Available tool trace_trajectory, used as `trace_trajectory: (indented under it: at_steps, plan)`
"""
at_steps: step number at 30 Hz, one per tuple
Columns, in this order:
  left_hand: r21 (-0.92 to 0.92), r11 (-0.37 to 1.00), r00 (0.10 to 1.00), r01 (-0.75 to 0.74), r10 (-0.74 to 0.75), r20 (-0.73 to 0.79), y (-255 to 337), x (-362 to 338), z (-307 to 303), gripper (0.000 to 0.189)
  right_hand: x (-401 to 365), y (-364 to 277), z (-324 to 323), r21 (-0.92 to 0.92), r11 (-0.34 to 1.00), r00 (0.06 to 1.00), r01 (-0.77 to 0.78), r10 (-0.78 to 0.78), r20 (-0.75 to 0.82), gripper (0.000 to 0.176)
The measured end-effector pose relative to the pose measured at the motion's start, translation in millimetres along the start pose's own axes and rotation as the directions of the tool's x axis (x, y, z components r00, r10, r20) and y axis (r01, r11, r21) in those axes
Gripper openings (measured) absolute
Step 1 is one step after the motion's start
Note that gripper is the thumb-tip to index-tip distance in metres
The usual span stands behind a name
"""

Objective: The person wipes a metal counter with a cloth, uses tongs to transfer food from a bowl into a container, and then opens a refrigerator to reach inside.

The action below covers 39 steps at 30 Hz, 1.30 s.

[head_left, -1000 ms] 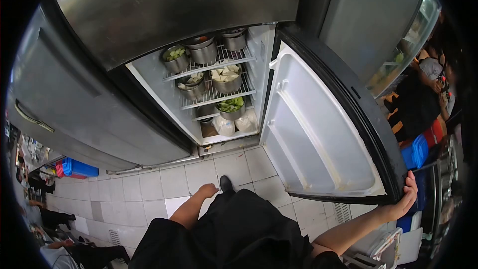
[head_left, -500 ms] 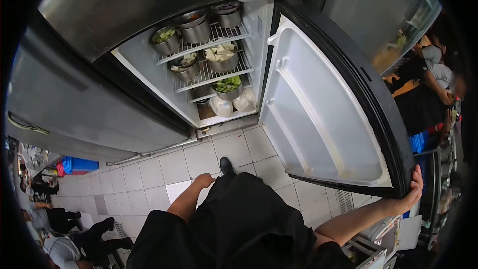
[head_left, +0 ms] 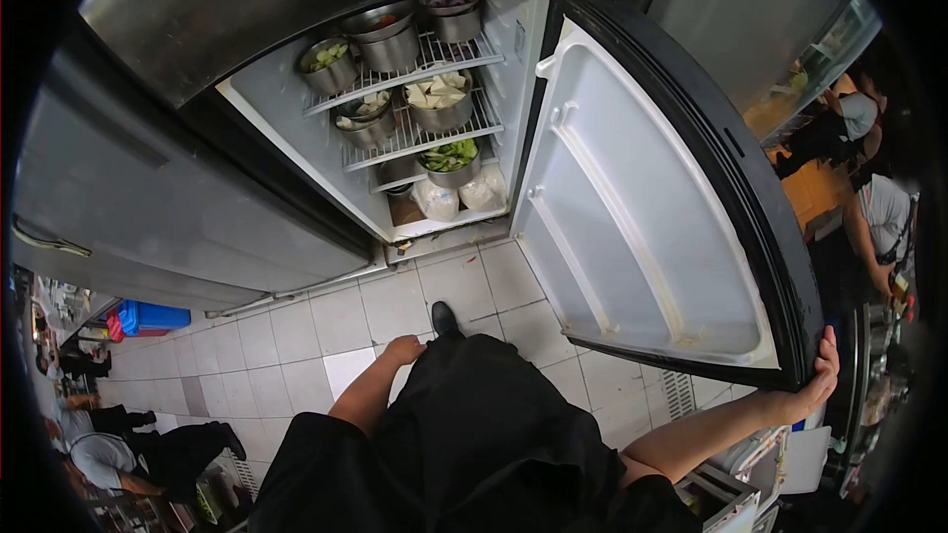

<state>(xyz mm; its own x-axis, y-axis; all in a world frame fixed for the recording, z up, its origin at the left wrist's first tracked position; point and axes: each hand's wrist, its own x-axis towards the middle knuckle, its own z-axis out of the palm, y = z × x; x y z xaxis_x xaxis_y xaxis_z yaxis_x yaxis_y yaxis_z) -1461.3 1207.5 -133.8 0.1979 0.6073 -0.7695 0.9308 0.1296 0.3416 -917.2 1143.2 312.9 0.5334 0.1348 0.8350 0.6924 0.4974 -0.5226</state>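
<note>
Fridge door (head_left: 632,237) is standing wide open. R hand (head_left: 818,380) is gripping its outer edge, fingers wrapping over the black rim, prob. because the spot farthest from the hinge gives most leverage. L hand (head_left: 403,348) is hanging beside black apron (head_left: 484,434), holding nothing; curled or slack, can't tell. Metal bowls (head_left: 439,104) w/ cut veg are sitting on wire shelves (head_left: 400,136) ahead of L hand, well apart from both hands. Bags (head_left: 454,197) are lying below them.

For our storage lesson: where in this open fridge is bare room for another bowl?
Bare wire only on the lowest rack, left of the greens bowl. The top rack and middle rack are crowded with bowls; bags fill the bottom.
</note>
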Motion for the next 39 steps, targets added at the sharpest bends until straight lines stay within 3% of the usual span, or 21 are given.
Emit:
trace_trajectory:
  at_steps: [27, 36, 39]
  plan:
    - [0.029, 1.000, 0.999, 0.001, -0.002, 0.034, -2, 6, 5, 0.048, -1, -2, 4, -0.013, 1.000, 0.999, -0.014, 0.013, -0.036, 0.023]
    - [-0.004, 1.000, 0.999, -0.011, 0.011, -0.042, 4, 2, 6, 0.050, 0, 0, 2, -0.006, 1.000, 1.000, -0.014, 0.014, -0.023, 0.023]
    - [0.030, 0.999, 1.000, -0.023, 0.023, 0.009, 5, 1, 5, 0.051, 1, 0, 1, -0.003, 1.000, 1.000, -0.017, 0.017, -0.020, 0.022]
